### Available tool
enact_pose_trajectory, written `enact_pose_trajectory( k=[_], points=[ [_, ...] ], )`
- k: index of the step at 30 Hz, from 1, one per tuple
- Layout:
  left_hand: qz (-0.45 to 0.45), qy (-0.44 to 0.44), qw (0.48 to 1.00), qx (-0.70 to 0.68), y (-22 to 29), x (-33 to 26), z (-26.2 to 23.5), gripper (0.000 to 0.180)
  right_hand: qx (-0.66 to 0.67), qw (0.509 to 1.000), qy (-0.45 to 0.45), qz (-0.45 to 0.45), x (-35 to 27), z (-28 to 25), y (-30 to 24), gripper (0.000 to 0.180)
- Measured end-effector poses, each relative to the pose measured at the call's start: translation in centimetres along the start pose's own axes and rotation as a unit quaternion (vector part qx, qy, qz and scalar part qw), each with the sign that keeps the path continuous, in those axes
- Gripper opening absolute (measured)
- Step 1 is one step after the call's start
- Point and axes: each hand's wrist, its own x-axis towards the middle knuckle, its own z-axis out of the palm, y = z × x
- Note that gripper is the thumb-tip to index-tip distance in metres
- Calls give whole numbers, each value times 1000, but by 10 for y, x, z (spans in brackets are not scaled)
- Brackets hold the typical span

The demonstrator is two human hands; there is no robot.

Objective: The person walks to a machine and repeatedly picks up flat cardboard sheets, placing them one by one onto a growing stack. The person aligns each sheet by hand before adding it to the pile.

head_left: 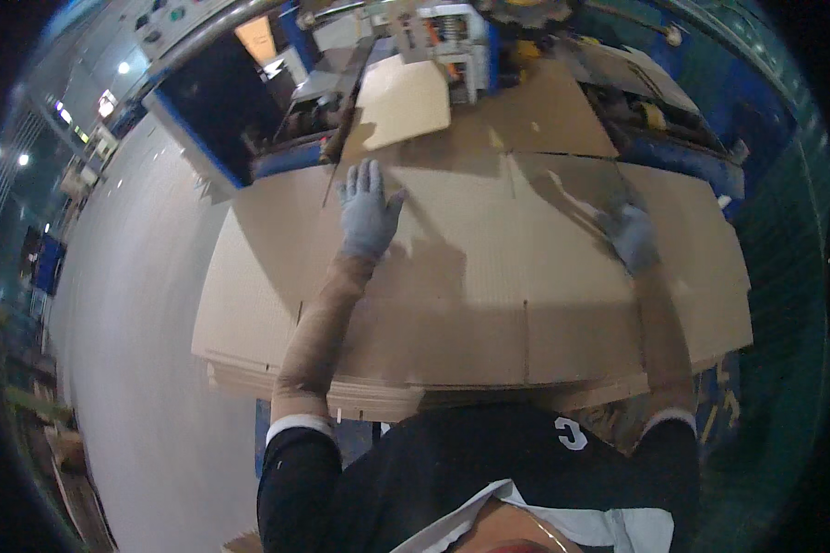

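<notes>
Both my hands wear grey gloves over a stack of flat brown cardboard sheets (pixel 452 341). On the left part of the top sheet, my left hand (pixel 369 217) lies flat, fingers stretched out and pointing away from me. My right hand (pixel 632 235) is at the right part of the same sheet, its fingers blurred and partly shadowed. A pale narrow streak runs from its fingers toward the upper left; whether it is a cardboard strip or a band of light I cannot tell. The top sheet has dark slots and crease lines, and its far edge lies at the machine.
Beyond the stack stands a blue machine (pixel 272 166) with rollers and a metal mechanism (pixel 452 41). A lighter cardboard piece (pixel 404 101) lies near that mechanism. Grey floor (pixel 138 323) stretches along the left, and green netting (pixel 788 304) hangs on the right.
</notes>
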Motion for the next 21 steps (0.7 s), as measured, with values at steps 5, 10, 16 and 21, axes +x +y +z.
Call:
enact_pose_trajectory(
  k=[5,10,16,21],
  points=[
    [-426,130,891,89,-102,-149,-103,82,-97,981,94,138,-161,-91,63,44],
    [-500,-22,865,45,-190,-255,-128,51,-61,877,182,440,-259,-111,141,56],
    [-486,389,672,-400,-186,-233,-161,60,-207,886,148,387,-231,-113,127,56],
    [-201,310,729,-577,-190,-180,-239,64,-176,848,292,406,-213,-109,109,47]
  ],
)
